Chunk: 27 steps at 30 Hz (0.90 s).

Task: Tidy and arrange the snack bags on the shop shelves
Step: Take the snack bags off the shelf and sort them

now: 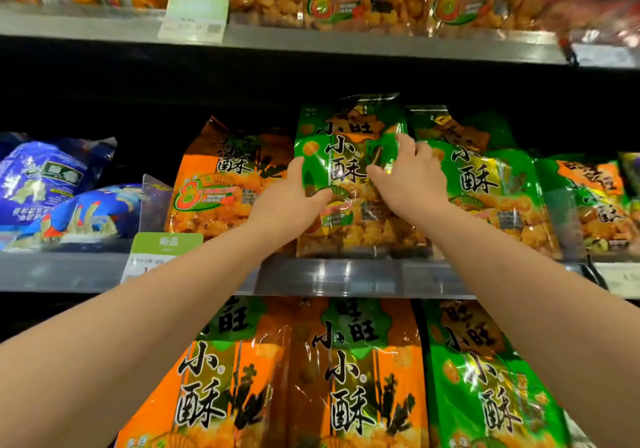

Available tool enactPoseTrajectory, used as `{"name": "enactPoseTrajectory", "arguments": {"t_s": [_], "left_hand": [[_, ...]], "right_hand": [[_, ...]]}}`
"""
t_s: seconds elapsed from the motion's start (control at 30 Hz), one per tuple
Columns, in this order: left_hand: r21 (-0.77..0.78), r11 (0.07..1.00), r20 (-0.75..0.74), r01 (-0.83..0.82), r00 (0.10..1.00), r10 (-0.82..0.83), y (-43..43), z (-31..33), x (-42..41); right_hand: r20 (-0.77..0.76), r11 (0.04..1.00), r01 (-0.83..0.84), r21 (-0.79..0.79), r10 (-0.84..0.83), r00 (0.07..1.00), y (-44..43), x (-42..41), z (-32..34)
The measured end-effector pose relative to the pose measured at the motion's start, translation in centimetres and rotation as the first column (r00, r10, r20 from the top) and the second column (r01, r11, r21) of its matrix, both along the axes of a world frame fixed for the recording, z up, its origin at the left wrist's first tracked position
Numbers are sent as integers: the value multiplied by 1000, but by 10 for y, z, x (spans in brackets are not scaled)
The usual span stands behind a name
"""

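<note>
Green snack bag: glossy crinkled film, rect. pouch, upright on mid shelf btwn orange bag and 2nd green bag. Long axis vertical, top seal up, print facing out. L hand grips its left edge, thumb on front; R hand fingers curled on its right edge.

We have a single view, worn on the head, and we face the shop shelving squarely and from close up, near enough for both arms to reach it. The front edge of the middle shelf crosses just below the centre of the frame. The front edge of the upper shelf runs near the top, and a lower row of bags fills the bottom. The wide lens bows these edges. The left hand and right hand hold a green bag at the centre of the frame.
</note>
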<state>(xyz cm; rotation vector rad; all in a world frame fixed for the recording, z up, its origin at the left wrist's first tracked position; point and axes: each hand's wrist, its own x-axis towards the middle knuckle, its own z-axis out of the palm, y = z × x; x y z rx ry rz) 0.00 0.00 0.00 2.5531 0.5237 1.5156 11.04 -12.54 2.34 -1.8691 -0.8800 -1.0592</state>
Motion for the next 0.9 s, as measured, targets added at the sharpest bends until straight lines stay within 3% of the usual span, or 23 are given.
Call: {"name": "enactPoseTrajectory", "arguments": {"t_s": [0.17,0.3,0.37,0.73,0.9], "left_hand": [[-138,988,78,75,995,-65,0,4,8],[-384,906,171,175,978,-116,5,15,5],[-442,865,190,239,967,-170,6,18,3],[-351,896,168,271,960,-224,-6,14,-2],[-282,921,232,268,951,-205,-5,12,-4]], "right_hand": [[-76,991,-103,87,110,991,1,-4,6],[-199,971,-123,207,165,966,-10,-3,22],[-230,974,-125,190,168,958,-14,-2,27],[-235,978,-117,173,156,959,-20,-7,25],[-200,907,-302,293,367,909,-18,-25,13]]}}
